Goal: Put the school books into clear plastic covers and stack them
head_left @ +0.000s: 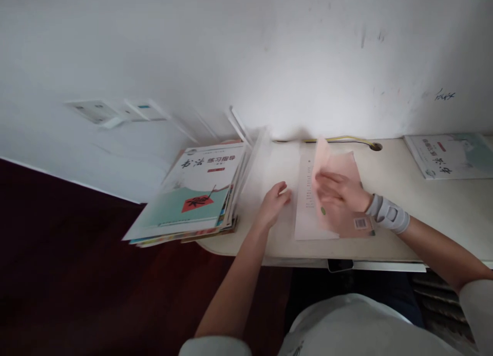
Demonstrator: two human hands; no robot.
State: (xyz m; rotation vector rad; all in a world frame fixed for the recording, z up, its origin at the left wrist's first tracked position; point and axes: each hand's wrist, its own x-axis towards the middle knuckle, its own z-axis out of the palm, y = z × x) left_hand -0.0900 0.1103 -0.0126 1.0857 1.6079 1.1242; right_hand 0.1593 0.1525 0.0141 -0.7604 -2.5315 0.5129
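Right hand (pixel 342 190) first: the forearm slants in from the lower right, with a grey wrist band (pixel 391 215) around the wrist, and the fingers point left, roughly straight, up against the pink cover (pixel 344 166) of a booklet (pixel 308 222). They're pretty blurred, so I can't tell if they're actually pinching it or just pressing on it. Left hand (pixel 276 203) is simpler: arm angled up from the bottom, fingers loosely curled with the thumb off to the side, nothing in it, just left of the booklet and apart from it.

The booklet lies on the table (pixel 431 212) in front of the person, printed white page on the left, pink on the right, part of the pink standing up, barcode (pixel 360 223) near the bottom.

Further out, a stack of books (pixel 208 176) sits at the table's left end, poking past the edge, and another book (pixel 452 155) lies flat at the far right. Yellow cable (pixel 342 138) runs along the back by a round hole (pixel 376 147), with the scuffed white wall (pixel 327 63) behind
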